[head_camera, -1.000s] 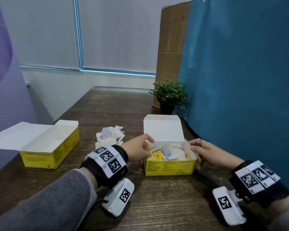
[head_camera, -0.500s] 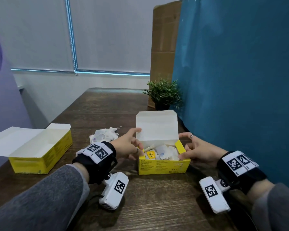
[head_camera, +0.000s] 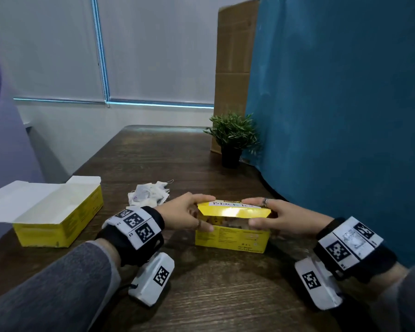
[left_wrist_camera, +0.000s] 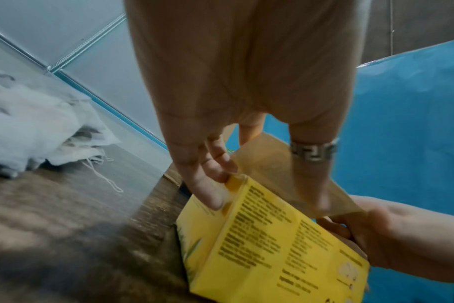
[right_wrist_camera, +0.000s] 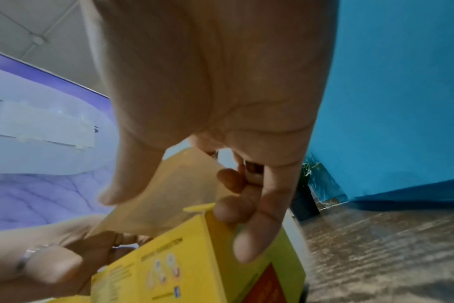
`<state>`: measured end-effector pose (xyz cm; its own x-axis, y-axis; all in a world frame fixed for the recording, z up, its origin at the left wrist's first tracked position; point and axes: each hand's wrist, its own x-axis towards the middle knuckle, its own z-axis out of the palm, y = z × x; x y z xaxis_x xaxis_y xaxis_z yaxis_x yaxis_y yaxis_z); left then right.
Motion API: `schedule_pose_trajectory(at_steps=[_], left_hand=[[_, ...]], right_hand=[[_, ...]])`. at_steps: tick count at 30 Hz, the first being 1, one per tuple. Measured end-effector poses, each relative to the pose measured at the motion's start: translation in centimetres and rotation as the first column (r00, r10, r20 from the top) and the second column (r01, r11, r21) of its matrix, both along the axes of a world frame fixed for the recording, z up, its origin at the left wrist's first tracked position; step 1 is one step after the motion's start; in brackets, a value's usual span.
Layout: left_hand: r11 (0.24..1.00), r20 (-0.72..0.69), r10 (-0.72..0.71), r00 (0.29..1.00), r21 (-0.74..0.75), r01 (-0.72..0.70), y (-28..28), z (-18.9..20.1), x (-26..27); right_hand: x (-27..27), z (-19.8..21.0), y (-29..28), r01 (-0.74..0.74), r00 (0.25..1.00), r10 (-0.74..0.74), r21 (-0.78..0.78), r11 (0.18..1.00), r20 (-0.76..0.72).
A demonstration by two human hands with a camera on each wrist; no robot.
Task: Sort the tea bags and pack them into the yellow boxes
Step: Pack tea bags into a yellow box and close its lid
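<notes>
I am seeing a yellow cardboard box (head_camera: 230,238) sitting with its lid (head_camera: 234,210) half down. Another open yellow box (head_camera: 58,226) is lying left, white tea bags (head_camera: 149,196) piling between them.

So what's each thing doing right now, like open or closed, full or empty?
Yellow cardboard box with the handwritten label: lid folded down, not yet tucked; contents partly visible through the gap.
Yellow cardboard box on the left: open, nothing visible inside.
Pile of white tea bags: loose on the wooden table.
Left hand: grips the lid's left end.
Right hand: grips the lid's right end.
Small green potted plant: upright.
</notes>
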<state>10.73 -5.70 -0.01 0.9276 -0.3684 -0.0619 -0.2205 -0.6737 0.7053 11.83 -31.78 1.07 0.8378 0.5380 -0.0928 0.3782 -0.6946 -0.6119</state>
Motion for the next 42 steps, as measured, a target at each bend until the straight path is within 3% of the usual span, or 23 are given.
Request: schedule_pose_trajectory(at_steps=[4, 8, 16, 21, 24, 29, 33, 36, 42], left_hand=[[0.998, 0.043, 0.026, 0.999, 0.062, -0.029, -0.1, 0.4, -0.7], [0.971, 0.071, 0.016, 0.997, 0.235, -0.033, -0.3, -0.1, -0.6], [0.949, 0.021, 0.040, 0.999, 0.312, -0.044, -0.9, 0.2, -0.7], [0.898, -0.078, 0.041, 0.996, 0.441, -0.002, -1.1, -0.4, -1.0], [0.921, -0.132, 0.014, 0.991, 0.388, 0.038, -1.3, -0.6, -1.4], [0.977, -0.070, 0.023, 0.997, 0.211, -0.007, -2.3, -0.4, -0.8], [0.927, -0.040, 0.049, 0.998, 0.375, -0.031, -3.2, -0.1, 0.5], [0.920, -0.082, 0.081, 0.993, 0.388, -0.043, -3.2, -0.1, 1.6], [0.909, -0.057, 0.124, 0.991, 0.407, -0.091, -3.2, -0.4, 3.5]], right_hand=[[-0.4, 0.5, 0.2, -0.003, 1.000, 0.006, -0.184, 0.983, 0.018], [-0.9, 0.5, 0.7, 0.032, 0.999, -0.024, -0.354, 0.935, 0.027], [-1.0, 0.1, 1.6, 0.089, 0.996, -0.073, -0.423, 0.902, 0.053], [-1.8, -0.1, 1.8, 0.090, 0.995, -0.047, -0.555, 0.827, 0.091], [-1.7, -0.1, 1.7, 0.148, 0.980, -0.045, -0.556, 0.818, 0.194], [-0.5, 0.6, 2.3, 0.252, 0.935, -0.087, -0.475, 0.843, 0.343], [1.1, 0.4, 3.0, 0.302, 0.899, -0.075, -0.487, 0.819, 0.432], [2.3, 0.1, 3.2, 0.372, 0.854, -0.057, -0.529, 0.763, 0.518], [3.7, -0.5, 3.3, 0.334, 0.887, 0.019, -0.669, 0.664, 0.462]])
